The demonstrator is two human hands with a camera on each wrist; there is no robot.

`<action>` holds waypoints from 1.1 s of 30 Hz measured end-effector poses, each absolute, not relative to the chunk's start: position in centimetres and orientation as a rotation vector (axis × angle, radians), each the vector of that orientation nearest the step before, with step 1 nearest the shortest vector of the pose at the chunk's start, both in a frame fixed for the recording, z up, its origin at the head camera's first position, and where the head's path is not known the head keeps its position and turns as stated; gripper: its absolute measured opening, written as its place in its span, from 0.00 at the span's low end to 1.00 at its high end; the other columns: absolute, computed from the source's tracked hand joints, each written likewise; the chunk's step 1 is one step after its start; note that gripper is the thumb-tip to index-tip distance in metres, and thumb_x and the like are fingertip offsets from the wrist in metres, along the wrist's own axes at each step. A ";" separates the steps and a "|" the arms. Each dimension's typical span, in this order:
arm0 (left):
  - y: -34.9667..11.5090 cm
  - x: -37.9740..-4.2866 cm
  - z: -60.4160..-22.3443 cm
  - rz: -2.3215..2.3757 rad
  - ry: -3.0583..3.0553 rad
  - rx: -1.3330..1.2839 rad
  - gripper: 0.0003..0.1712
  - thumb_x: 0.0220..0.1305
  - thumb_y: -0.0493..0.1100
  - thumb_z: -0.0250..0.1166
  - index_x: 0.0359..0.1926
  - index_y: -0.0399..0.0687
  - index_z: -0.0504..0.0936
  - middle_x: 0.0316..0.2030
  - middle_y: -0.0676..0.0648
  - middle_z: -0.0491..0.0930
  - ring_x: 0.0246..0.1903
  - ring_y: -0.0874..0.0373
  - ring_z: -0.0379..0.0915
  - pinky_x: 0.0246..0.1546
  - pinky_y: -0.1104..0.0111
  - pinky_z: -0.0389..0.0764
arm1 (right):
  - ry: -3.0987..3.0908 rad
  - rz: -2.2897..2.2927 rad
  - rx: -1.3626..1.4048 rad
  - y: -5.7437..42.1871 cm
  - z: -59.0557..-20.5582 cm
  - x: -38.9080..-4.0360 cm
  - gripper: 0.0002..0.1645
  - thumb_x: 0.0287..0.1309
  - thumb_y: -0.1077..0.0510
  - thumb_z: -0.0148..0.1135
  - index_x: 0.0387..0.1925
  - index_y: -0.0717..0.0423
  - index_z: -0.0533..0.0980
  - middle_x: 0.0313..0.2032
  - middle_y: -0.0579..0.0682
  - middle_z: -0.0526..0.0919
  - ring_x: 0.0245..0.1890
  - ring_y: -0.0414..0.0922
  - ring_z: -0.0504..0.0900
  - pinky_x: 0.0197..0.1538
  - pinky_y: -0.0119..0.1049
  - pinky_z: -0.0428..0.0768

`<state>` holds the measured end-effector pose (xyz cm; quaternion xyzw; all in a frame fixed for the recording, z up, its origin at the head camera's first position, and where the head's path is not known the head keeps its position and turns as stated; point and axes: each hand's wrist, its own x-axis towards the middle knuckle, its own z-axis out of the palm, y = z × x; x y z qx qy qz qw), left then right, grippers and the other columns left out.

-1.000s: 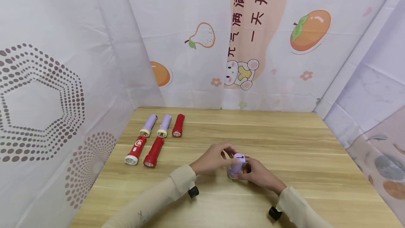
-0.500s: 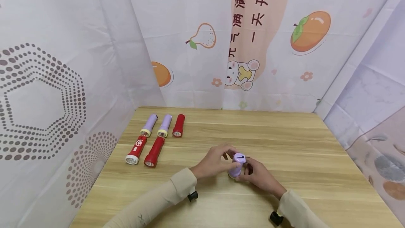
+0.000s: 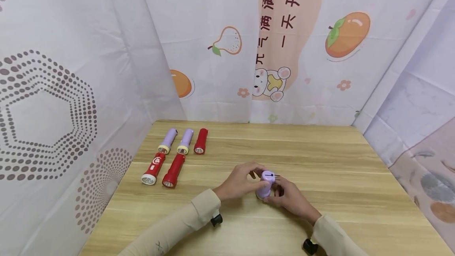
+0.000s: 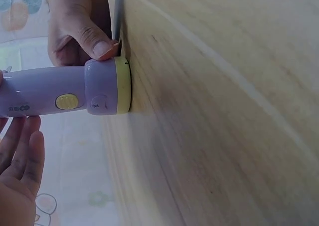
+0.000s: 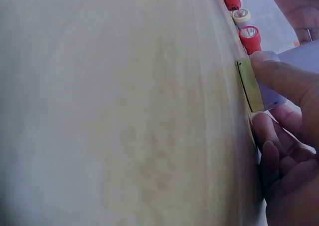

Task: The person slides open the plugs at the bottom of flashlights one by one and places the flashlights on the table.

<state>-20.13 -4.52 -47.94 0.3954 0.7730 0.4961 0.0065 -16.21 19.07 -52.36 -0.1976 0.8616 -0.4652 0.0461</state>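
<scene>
A purple flashlight (image 3: 265, 187) stands with its lens end down on the wooden table, two thin metal prongs (image 3: 277, 177) sticking out sideways near its top. In the left wrist view its yellow switch (image 4: 67, 102) and yellow rim (image 4: 123, 85) show. My left hand (image 3: 243, 181) holds the upper body between thumb and fingers. Low down, at the wide head, my right hand (image 3: 292, 197) grips with the thumb and fingers. The right wrist view shows that thumb (image 5: 281, 75) pressed on the head just above the rim. The lens is hidden against the table.
To the left lie two purple flashlights (image 3: 168, 141) with yellow rims, a short red flashlight (image 3: 201, 141), a red one with a white rim (image 3: 153, 169) and a longer red one (image 3: 173, 171). Printed curtains (image 3: 199, 110) border the wooden table (image 3: 320, 149) at back and sides.
The top of the flashlight has shifted very slightly left and is less covered by the left fingers than a second ago. Both hands keep their hold; the other flashlights stay put.
</scene>
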 end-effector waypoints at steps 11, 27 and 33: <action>-4.5 -20.6 -47.8 1.588 2.428 1.209 0.18 0.68 0.47 0.72 0.56 0.50 0.84 0.45 0.58 0.84 0.43 0.67 0.79 0.46 0.70 0.82 | 2.613 -1.410 -0.547 19.3 -52.3 -16.1 0.23 0.53 0.48 0.80 0.47 0.52 0.82 0.29 0.45 0.80 0.27 0.38 0.76 0.29 0.30 0.75; -4.1 -22.1 -48.3 1.757 2.360 0.877 0.20 0.69 0.50 0.71 0.58 0.51 0.85 0.45 0.57 0.86 0.42 0.63 0.81 0.45 0.67 0.83 | 2.579 -1.423 -0.428 19.2 -51.6 -15.7 0.26 0.59 0.47 0.76 0.51 0.60 0.82 0.29 0.46 0.81 0.26 0.39 0.75 0.26 0.29 0.74; -4.0 -22.6 -48.3 1.794 2.360 0.775 0.19 0.69 0.51 0.70 0.57 0.50 0.85 0.46 0.55 0.86 0.43 0.62 0.81 0.46 0.67 0.82 | 2.527 -1.472 -0.369 19.2 -51.4 -15.8 0.27 0.61 0.47 0.74 0.54 0.61 0.80 0.31 0.49 0.82 0.27 0.41 0.77 0.27 0.30 0.74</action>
